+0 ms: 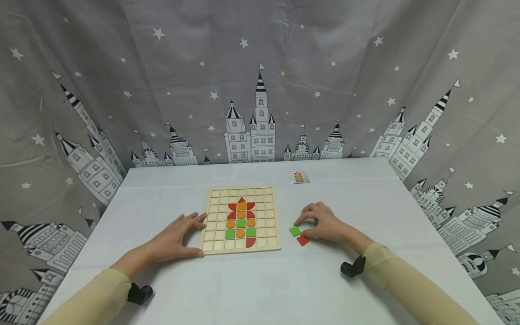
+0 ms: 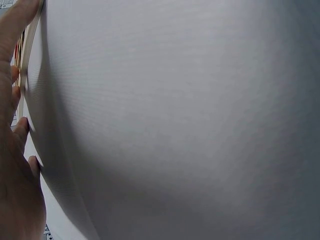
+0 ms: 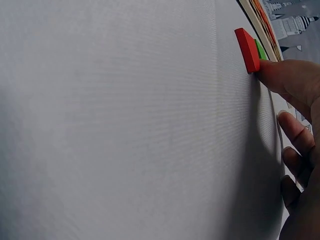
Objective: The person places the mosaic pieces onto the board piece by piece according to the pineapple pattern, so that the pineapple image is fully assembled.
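Observation:
A wooden grid board [image 1: 264, 239] lies flat at the middle of the table. Red, orange and green pieces sit in its cells, among them an orange square [image 1: 241, 206], a green square [image 1: 241, 223] and a red quarter-circle [image 1: 250, 242] in the lowest filled row. My left hand [image 1: 174, 237] rests at the board's left edge, thumb by the near corner and fingers spread along the side. To the board's right, my right hand [image 1: 322, 221] pinches a loose green square tile [image 1: 295, 231] between thumb and fingertip. A red tile [image 3: 246, 50] lies just beside it, near the thumb.
A small picture card [image 1: 298, 176] with a gridded drawing lies toward the back right of the white table [image 1: 243, 289]. Behind the table hangs a grey curtain [image 1: 183, 81] printed with castles and stars. A black wrist device shows below each sleeve.

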{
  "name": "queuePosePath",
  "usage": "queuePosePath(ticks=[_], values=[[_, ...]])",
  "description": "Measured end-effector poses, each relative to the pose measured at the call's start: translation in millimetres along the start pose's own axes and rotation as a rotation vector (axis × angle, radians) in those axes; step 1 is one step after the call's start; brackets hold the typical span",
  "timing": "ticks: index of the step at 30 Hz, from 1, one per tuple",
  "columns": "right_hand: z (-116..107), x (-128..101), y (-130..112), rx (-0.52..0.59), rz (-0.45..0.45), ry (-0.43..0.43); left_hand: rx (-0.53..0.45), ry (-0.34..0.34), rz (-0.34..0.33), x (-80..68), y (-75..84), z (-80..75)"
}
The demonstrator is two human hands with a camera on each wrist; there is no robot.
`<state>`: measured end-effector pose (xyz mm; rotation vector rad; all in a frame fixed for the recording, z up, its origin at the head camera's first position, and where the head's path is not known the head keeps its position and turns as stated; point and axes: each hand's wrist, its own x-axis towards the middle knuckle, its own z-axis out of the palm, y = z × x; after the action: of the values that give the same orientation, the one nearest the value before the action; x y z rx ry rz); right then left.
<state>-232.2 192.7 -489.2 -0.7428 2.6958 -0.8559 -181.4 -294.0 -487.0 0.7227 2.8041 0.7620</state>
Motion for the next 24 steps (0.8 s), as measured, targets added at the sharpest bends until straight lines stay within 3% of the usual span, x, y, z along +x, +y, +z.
queuePosePath(ticks=[24], values=[[9.7, -0.7, 0.2, -0.013, -0.157, 0.110, 0.001, -0.002, -0.004, 0.1, -0.1, -0.5]])
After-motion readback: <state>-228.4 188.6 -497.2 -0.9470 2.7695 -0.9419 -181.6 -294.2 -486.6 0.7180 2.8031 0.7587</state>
